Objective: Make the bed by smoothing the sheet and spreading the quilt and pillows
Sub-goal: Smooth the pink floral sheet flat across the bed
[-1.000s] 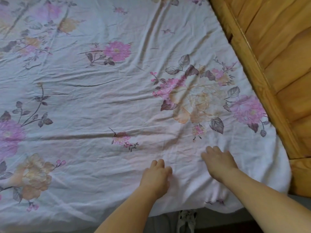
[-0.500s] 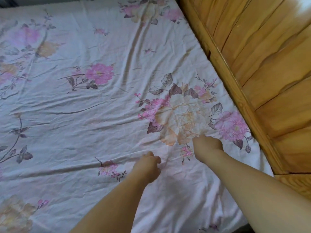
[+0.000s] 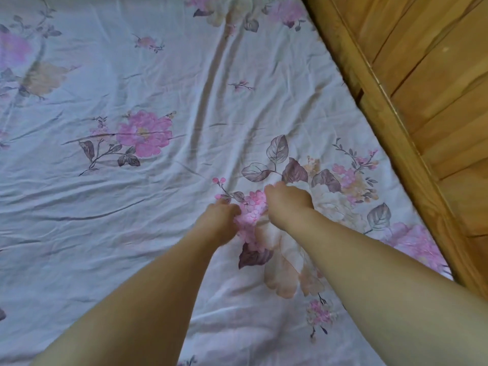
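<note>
A pale floral sheet (image 3: 163, 202) covers the bed and carries many shallow creases, with one long fold running up the middle. My left hand (image 3: 221, 221) and my right hand (image 3: 289, 204) rest palm down on it, side by side, over a large pink and cream flower print. Both arms stretch far out over the bed. The fingers point away from me and are foreshortened, and I see no cloth pinched in either hand. No quilt or pillow is in view.
A wooden bed board (image 3: 390, 133) runs diagonally along the sheet's right edge, with slanted wooden panels (image 3: 433, 75) behind it. The sheet stretches on to the left and the far side.
Both hands have slid forward over the sheet, from near its front edge up to the large flower print, and have come closer together. My view has moved forward over the bed.
</note>
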A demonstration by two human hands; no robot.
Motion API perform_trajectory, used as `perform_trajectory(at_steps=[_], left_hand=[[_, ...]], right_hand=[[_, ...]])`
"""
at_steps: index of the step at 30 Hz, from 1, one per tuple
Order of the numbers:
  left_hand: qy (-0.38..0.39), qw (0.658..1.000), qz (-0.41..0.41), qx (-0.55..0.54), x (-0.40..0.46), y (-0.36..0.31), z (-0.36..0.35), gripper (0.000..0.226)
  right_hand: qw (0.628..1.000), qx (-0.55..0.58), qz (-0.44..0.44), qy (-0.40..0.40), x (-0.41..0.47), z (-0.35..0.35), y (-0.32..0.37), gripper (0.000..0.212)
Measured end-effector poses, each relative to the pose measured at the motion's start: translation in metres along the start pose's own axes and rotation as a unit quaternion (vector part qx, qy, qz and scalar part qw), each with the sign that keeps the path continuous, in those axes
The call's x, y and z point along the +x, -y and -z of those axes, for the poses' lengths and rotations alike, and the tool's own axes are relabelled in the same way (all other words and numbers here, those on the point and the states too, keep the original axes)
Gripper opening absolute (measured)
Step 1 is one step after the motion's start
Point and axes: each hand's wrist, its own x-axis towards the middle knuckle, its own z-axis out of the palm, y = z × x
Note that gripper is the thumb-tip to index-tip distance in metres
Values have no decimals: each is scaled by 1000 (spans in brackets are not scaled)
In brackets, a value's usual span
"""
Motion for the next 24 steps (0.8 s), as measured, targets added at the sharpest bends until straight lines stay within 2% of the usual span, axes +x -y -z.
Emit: perform_trajectory(at_steps=[4, 9, 13, 14, 16, 17, 21, 23, 24], left_hand=[[-23, 1000, 12, -15, 42, 2, 23, 39], [-101, 994, 40, -4, 90, 8, 43, 46], [-155, 976, 151, -25, 124, -4, 57, 44], [-156, 973, 168, -16, 133, -13, 59, 43], [-150, 978, 144, 20, 154, -44, 61, 47], [-144, 984, 102, 29, 165, -63, 60, 47], [-58, 989, -135, -1, 190, -136, 56, 38], [-80, 981, -153, -86, 198, -141, 62, 41], [-130, 976, -123, -125, 203, -133, 67, 42]], right_hand=[[999, 33, 17, -16, 46, 12, 7, 41], [995, 59, 63, -50, 112, 18, 18, 37], [989, 40, 130, -50, 155, 22, 8, 57], [989, 33, 130, -57, 163, 26, -4, 54], [992, 29, 86, -88, 181, 35, -43, 45], [994, 20, 45, -93, 188, 42, -67, 47], [981, 5, -191, -27, 201, 71, -148, 54], [962, 20, -271, -8, 208, 84, -157, 51], [963, 22, -267, -31, 212, 87, -151, 48]])
